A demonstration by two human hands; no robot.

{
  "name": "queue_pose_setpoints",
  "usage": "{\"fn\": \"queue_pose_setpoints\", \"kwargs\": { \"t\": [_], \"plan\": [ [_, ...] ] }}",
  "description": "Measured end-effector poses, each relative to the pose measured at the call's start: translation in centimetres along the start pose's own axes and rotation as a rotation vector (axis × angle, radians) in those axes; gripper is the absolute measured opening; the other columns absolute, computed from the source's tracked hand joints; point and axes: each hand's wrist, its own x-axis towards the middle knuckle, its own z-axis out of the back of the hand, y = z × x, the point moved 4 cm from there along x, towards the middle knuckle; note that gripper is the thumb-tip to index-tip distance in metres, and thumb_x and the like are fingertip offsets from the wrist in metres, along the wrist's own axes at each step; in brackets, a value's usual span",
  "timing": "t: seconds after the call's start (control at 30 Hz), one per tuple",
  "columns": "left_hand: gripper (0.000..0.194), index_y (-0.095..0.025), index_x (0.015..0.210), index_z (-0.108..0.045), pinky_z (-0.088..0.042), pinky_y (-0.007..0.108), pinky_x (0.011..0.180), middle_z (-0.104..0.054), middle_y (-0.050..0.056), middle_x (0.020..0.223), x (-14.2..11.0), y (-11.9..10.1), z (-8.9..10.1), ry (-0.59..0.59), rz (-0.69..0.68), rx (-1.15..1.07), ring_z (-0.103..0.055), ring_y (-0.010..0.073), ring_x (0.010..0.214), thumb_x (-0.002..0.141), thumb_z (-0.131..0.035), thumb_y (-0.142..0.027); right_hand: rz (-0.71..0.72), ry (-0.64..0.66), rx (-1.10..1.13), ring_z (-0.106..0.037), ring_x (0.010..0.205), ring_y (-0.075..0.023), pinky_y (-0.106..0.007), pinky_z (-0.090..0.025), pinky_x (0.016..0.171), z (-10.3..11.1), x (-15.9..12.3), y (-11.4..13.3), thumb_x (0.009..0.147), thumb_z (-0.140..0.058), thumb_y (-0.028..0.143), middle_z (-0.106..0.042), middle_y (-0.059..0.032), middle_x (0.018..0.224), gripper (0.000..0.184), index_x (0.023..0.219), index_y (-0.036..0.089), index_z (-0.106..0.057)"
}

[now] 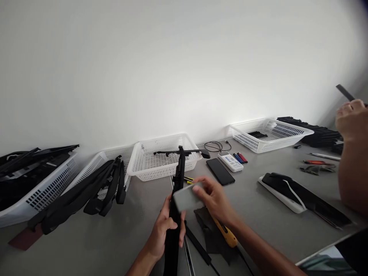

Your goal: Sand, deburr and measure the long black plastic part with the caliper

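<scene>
Two hands are seen at work at the near edge of the grey table [120,230]. A long black wiper arm [176,207] is gripped about its middle by the left hand [164,230], fingers closed round it, the part pointing away toward the wall. A grey block [187,197], blurred and possibly an abrasive pad, is held in the right hand [214,203] and pressed against the arm's upper stretch. Rubbing of this piece is judged to be under way, not finished; how much of its length has been treated cannot be told. A yellow-handled tool [227,234] and a dark cloth [211,234] lie just beneath the right wrist. Further off, a phone [220,171] lies flat. Beyond, a white basket [163,161] holds one black strip, a second basket [94,168] at left is overfilled with black arms, and a third [37,191] at far left is heaped likewise. At far right a basket [270,134] holds few black pieces. Another person's hand [352,119] is raised there, holding a dark strip [344,92].
</scene>
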Motion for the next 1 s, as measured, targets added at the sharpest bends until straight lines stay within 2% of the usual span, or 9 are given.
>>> {"fn": "queue_pose_setpoints", "kwargs": {
  "t": [0.07, 0.2, 0.33, 0.43, 0.53, 0.63, 0.77, 0.87, 1.0],
  "plan": [
    [0.083, -0.028, 0.162, -0.034, -0.056, 0.024, 0.047, -0.064, -0.004, 0.076, -0.1, -0.1, -0.1, 0.019, -0.008, 0.009, -0.058, 0.0119, 0.046, 0.085, -0.060, -0.018, -0.017, 0.165, -0.027, -0.050, 0.064, -0.0161, -0.027, -0.038, 0.056, -0.8, -0.1, -0.2, 0.092, -0.073, 0.070, -0.062, 0.0000, 0.075, 0.051, 0.104, 0.020, -0.072],
    [0.067, -0.031, 0.152, -0.045, -0.055, 0.024, 0.041, -0.067, 0.000, 0.098, -0.1, -0.2, -0.4, 0.055, -0.027, -0.020, -0.058, 0.0093, 0.046, 0.089, -0.067, -0.029, 0.028, -0.162, -0.086, -0.047, 0.063, -0.0159, -0.026, -0.037, 0.056, 0.1, -0.3, 0.1, 0.095, -0.070, 0.070, -0.057, 0.0019, 0.072, 0.050, 0.105, 0.021, -0.071],
    [0.033, -0.023, 0.126, -0.057, -0.059, 0.026, 0.047, -0.070, 0.002, 0.095, 0.0, -0.3, -0.6, 0.067, -0.068, 0.004, -0.065, 0.0119, 0.049, 0.095, -0.065, -0.033, -0.036, 0.087, -0.004, -0.049, 0.058, -0.0142, -0.025, -0.038, 0.052, -0.8, -0.1, 0.1, 0.092, -0.073, 0.069, -0.060, 0.0020, 0.071, 0.051, 0.106, 0.020, -0.071],
    [0.024, -0.024, 0.115, -0.058, -0.061, 0.028, 0.046, -0.068, 0.002, 0.100, 0.2, -0.3, -0.8, 0.048, -0.050, -0.019, -0.064, 0.0118, 0.052, 0.100, -0.065, -0.040, -0.019, -0.172, -0.059, -0.050, 0.055, -0.0149, -0.026, -0.038, 0.049, 0.4, -0.1, 0.1, 0.094, -0.072, 0.067, -0.059, 0.0024, 0.066, 0.053, 0.111, 0.018, -0.074],
    [0.026, -0.023, 0.106, -0.057, -0.059, 0.027, 0.043, -0.067, 0.000, 0.091, 0.3, -0.5, -1.1, -0.026, -0.024, -0.020, -0.063, 0.0126, 0.051, 0.106, -0.061, -0.049, 0.136, -0.337, -0.156, -0.067, 0.066, -0.0208, -0.031, -0.053, 0.060, 0.3, -1.3, 0.8, 0.103, -0.066, 0.053, -0.073, -0.0037, 0.080, 0.039, 0.122, 0.020, -0.074],
    [0.033, -0.024, 0.121, -0.057, -0.054, 0.025, 0.041, -0.067, -0.001, 0.077, 0.2, -0.6, -1.2, -0.113, 0.014, -0.005, -0.063, 0.0149, 0.048, 0.109, -0.053, -0.055, 0.423, -0.242, -0.321, -0.077, 0.100, -0.0266, -0.038, -0.061, 0.084, -1.3, -2.7, 1.8, 0.106, -0.064, 0.029, -0.081, -0.0097, 0.114, 0.017, 0.119, 0.026, -0.073],
    [0.060, -0.027, 0.161, -0.035, -0.053, 0.025, 0.044, -0.069, -0.003, 0.071, -0.1, -0.4, -1.2, -0.098, 0.044, 0.004, -0.065, 0.0178, 0.047, 0.110, -0.052, -0.054, 0.677, -0.209, -0.564, -0.065, 0.132, -0.0296, -0.046, -0.057, 0.103, -1.6, -2.7, 1.7, 0.092, -0.054, 0.000, -0.070, -0.0112, 0.144, 0.033, 0.108, 0.027, -0.065],
    [0.072, -0.025, 0.170, -0.022, -0.054, 0.025, 0.045, -0.074, 0.001, 0.075, 0.0, 0.0, -1.2, -0.055, 0.036, 0.034, -0.065, 0.0175, 0.047, 0.110, -0.052, -0.052, 0.670, -0.051, -0.760, -0.061, 0.127, -0.0300, -0.047, -0.056, 0.099, -1.1, -1.4, 0.3, 0.076, -0.047, -0.009, -0.068, -0.0096, 0.145, 0.043, 0.098, 0.026, -0.058],
    [0.078, -0.023, 0.173, -0.016, -0.052, 0.024, 0.043, -0.075, 0.003, 0.077, 0.1, 0.6, -1.1, -0.021, 0.054, 0.072, -0.063, 0.0156, 0.044, 0.110, -0.052, -0.052, 0.627, -0.229, -0.818, -0.058, 0.103, -0.0288, -0.043, -0.051, 0.086, 0.2, -0.9, -0.7, 0.066, -0.044, -0.011, -0.069, -0.0093, 0.119, 0.044, 0.087, 0.027, -0.044]
  ]
}}
